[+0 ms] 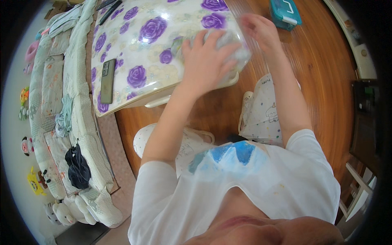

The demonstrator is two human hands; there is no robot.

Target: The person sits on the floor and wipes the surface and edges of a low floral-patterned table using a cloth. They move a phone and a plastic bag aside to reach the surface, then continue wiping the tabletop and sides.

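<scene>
My left hand point(208, 58) lies with spread fingers over a crumpled, see-through plastic bag point(226, 39) near the right corner of the table. Motion blurs the bag, and whether my fingers grip it is hidden. Past the table's right edge, my right hand point(260, 32) is raised above the floor. Its bent fingers are blurred, so anything between them cannot be made out. Purple roses cover the glossy tabletop point(128, 52). A smartphone point(107, 81) rests on its left side, camera side up.
A teal lidded plastic box point(284, 15) stands on the wooden floor point(315, 82) at the right. Dark long objects point(110, 12) lie at the table's far left. Along the left runs a quilt-covered sofa point(81, 122) bearing a black cloth item point(78, 168) and plush toys point(62, 212).
</scene>
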